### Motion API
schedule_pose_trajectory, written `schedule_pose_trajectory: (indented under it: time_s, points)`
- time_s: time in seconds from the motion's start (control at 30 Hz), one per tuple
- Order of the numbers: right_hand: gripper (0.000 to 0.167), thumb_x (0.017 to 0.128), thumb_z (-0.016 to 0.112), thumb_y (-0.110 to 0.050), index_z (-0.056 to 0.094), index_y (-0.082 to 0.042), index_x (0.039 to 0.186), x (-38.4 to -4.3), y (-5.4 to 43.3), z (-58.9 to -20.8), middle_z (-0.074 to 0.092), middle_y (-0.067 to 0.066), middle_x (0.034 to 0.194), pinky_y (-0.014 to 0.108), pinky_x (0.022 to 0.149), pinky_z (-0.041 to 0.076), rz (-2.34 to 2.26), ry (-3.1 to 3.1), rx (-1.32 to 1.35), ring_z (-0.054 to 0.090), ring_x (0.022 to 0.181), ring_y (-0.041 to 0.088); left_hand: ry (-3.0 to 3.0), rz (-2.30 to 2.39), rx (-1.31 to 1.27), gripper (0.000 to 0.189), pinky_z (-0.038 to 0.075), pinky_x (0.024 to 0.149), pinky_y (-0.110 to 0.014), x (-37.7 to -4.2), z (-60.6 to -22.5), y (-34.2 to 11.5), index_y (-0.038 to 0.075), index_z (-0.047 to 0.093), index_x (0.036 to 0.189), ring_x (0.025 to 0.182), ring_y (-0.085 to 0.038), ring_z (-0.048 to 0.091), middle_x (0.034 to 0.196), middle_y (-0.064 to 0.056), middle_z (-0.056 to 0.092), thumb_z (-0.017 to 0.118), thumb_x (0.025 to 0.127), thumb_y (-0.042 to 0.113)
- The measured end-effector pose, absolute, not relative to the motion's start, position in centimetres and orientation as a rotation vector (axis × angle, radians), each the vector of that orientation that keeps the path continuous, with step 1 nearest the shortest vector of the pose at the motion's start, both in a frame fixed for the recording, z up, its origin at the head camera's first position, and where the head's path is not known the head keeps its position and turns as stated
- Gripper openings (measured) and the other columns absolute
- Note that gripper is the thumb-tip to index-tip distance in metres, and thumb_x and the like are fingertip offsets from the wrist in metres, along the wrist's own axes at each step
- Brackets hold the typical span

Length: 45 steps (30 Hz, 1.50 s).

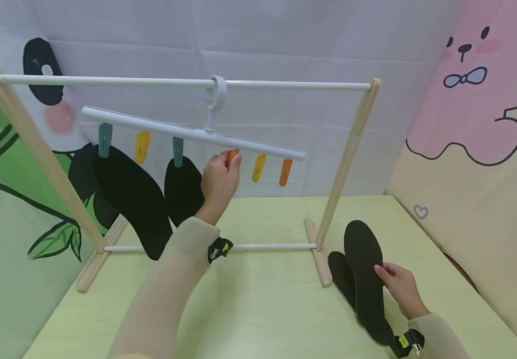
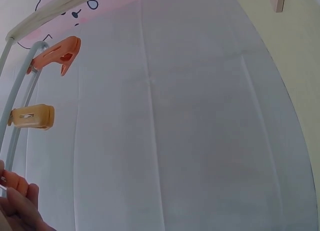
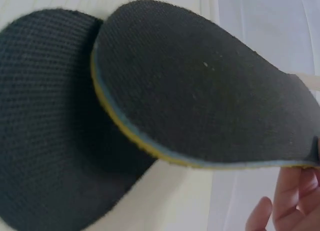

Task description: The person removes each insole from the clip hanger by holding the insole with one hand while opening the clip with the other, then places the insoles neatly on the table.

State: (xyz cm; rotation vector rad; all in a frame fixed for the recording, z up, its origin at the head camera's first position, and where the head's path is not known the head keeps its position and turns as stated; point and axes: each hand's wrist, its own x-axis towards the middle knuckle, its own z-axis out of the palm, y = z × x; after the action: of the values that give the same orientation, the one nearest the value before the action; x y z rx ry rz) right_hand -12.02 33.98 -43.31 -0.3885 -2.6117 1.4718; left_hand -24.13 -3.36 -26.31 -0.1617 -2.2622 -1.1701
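Observation:
My left hand (image 1: 220,187) pinches an orange clip (image 1: 232,155) on the white clip hanger (image 1: 146,123). In the left wrist view the fingers squeeze that same clip (image 2: 14,182). At the right, my right hand (image 1: 401,288) holds a black insole (image 1: 362,269) by its edge, thumb on top. The right wrist view shows its blue-and-yellow rim and another insole (image 3: 45,116) lying behind it on the table. Two more black insoles hang from teal clips: a large one (image 1: 130,192) at the far left, and one (image 1: 183,187) partly hidden by my left hand.
The hanger tilts down rightward from a hook (image 1: 218,93) on the rack's white top rail (image 1: 128,81). Yellow clips (image 1: 258,168) and an orange clip (image 1: 286,172) hang with nothing in them. The rack's wooden legs (image 1: 347,164) stand on a pale table (image 1: 258,299) before a printed backdrop.

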Motion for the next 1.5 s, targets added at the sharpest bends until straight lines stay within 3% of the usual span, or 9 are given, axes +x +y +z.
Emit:
schedule_pose_trajectory:
  time_s: [0.3, 0.57, 1.0, 1.33, 1.5]
  points:
    - [0.034, 0.098, 0.054, -0.014, 0.057, 0.018, 0.111, -12.2, 33.3, -44.1, 0.068, 0.016, 0.095, 0.026, 0.072, 0.047, 1.437, -2.602, -0.404, 0.055, 0.075, 0.004, -2.274, -1.162, -0.159, 0.032, 0.036, 0.056, -0.035, -24.1, -26.3, -3.3, -0.001, 0.063, 0.096, 0.071, -0.029, 0.051, 0.081, -0.014, 0.051, 0.054, 0.099, 0.030]
    - [0.033, 0.098, 0.054, -0.014, 0.057, 0.017, 0.109, -12.5, 33.1, -44.3, 0.067, 0.016, 0.096, 0.021, 0.071, 0.046, 1.456, -2.579, -0.412, 0.054, 0.077, 0.004, -2.274, -1.135, -0.156, 0.031, 0.037, 0.057, -0.037, -24.0, -26.2, -3.3, -0.001, 0.063, 0.095, 0.071, -0.030, 0.052, 0.081, -0.015, 0.052, 0.055, 0.098, 0.029]
    - [0.032, 0.098, 0.055, -0.014, 0.058, 0.017, 0.105, -13.2, 33.2, -44.0, 0.066, 0.007, 0.080, 0.027, 0.068, 0.044, 1.447, -2.571, -0.441, 0.055, 0.069, 0.009, -2.251, -1.139, -0.153, 0.031, 0.034, 0.055, -0.033, -24.0, -26.3, -3.6, -0.002, 0.064, 0.095, 0.069, -0.029, 0.050, 0.078, -0.014, 0.051, 0.055, 0.098, 0.028]
    - [0.039, 0.098, 0.055, -0.019, 0.055, 0.018, 0.111, -12.5, 33.1, -42.7, 0.065, 0.005, 0.082, 0.023, 0.068, 0.044, 1.456, -2.586, -0.482, 0.055, 0.069, 0.009, -2.260, -1.142, -0.165, 0.031, 0.033, 0.056, -0.034, -24.1, -26.2, -3.9, -0.001, 0.064, 0.094, 0.070, -0.029, 0.051, 0.079, -0.014, 0.051, 0.055, 0.098, 0.028]
    - [0.039, 0.098, 0.056, -0.021, 0.057, 0.016, 0.109, -12.1, 33.0, -42.7, 0.061, -0.001, 0.078, 0.026, 0.066, 0.045, 1.544, -2.592, -0.530, 0.052, 0.070, 0.014, -2.267, -1.160, -0.166, 0.031, 0.034, 0.057, -0.035, -24.0, -26.2, -4.0, -0.001, 0.064, 0.095, 0.071, -0.029, 0.051, 0.079, -0.014, 0.052, 0.055, 0.098, 0.028]
